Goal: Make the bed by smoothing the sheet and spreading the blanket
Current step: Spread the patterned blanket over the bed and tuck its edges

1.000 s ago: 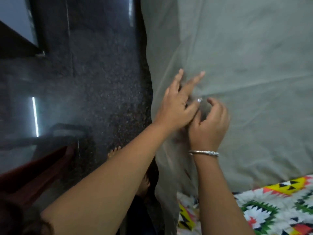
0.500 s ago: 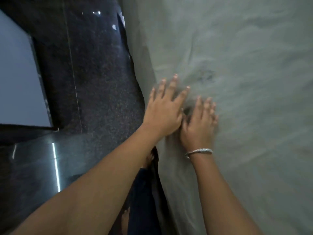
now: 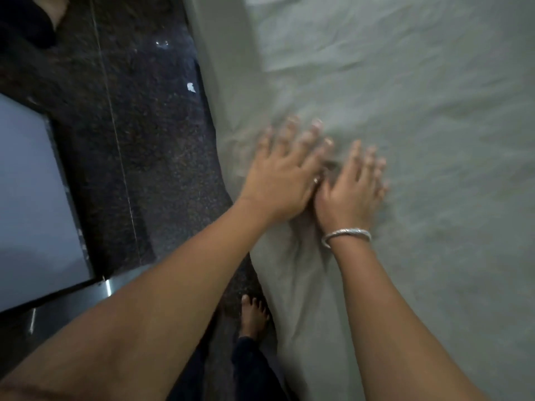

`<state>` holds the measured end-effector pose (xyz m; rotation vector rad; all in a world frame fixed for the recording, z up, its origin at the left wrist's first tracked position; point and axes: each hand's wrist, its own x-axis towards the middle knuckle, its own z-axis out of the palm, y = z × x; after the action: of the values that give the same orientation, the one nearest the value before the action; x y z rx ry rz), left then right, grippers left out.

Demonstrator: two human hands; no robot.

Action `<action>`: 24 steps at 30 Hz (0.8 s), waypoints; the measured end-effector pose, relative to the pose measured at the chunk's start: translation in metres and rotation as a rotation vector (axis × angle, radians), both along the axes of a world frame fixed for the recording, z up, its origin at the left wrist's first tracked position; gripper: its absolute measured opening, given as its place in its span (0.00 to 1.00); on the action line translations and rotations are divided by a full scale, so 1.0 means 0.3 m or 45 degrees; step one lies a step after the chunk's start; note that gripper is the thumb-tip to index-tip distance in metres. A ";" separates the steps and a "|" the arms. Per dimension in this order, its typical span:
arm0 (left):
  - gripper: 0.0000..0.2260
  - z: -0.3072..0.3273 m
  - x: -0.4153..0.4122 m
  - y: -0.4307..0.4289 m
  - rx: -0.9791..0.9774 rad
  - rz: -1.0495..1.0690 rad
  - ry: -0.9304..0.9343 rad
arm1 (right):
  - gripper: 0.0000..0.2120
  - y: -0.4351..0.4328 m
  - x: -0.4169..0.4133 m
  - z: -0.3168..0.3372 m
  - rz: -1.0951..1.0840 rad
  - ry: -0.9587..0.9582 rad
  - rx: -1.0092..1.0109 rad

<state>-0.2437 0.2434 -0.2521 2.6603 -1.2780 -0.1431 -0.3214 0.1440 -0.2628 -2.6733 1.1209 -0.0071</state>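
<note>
While both palms are lying flat on the pale grey-green, crumpled cotton sheet, the person is working at the smoothing step of the task. The left hand is pressing down with its fingers straight and spread wide, holding nothing. The right hand, wearing a thin silver bangle at the wrist, is resting just beside it and touching it along the thumb side, its fingers straight and closer together, likewise gripping nothing. The sheet is lying under both palms, stretching ahead of the blurred fingertips and out to the right of the right hand. A bunch of folds is sitting behind the heels of the hands, toward the wrists. To the left of the left hand, the cloth is dropping over the bed's edge toward the dark speckled polished stone floor. No blanket is showing, so spreading it looks not yet begun. The next move is probably calling for flat palms sliding outward with even pressure, pushing the creases toward the edge rather than pinching the cloth.
</note>
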 end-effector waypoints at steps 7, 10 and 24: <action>0.28 -0.087 0.259 -0.046 0.053 -0.272 -0.061 | 0.37 0.017 0.144 -0.047 -0.289 0.230 -0.018; 0.28 -0.097 0.486 -0.069 0.026 -0.138 -0.078 | 0.36 0.031 0.362 -0.051 -0.135 0.195 -0.125; 0.24 0.000 1.140 -0.052 0.128 -0.449 -0.224 | 0.38 -0.027 1.031 -0.008 -0.273 0.124 -0.016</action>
<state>0.0982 0.2278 -0.2520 2.5486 -1.8351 -0.0210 -0.0122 0.1358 -0.2653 -2.5752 1.4370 0.0796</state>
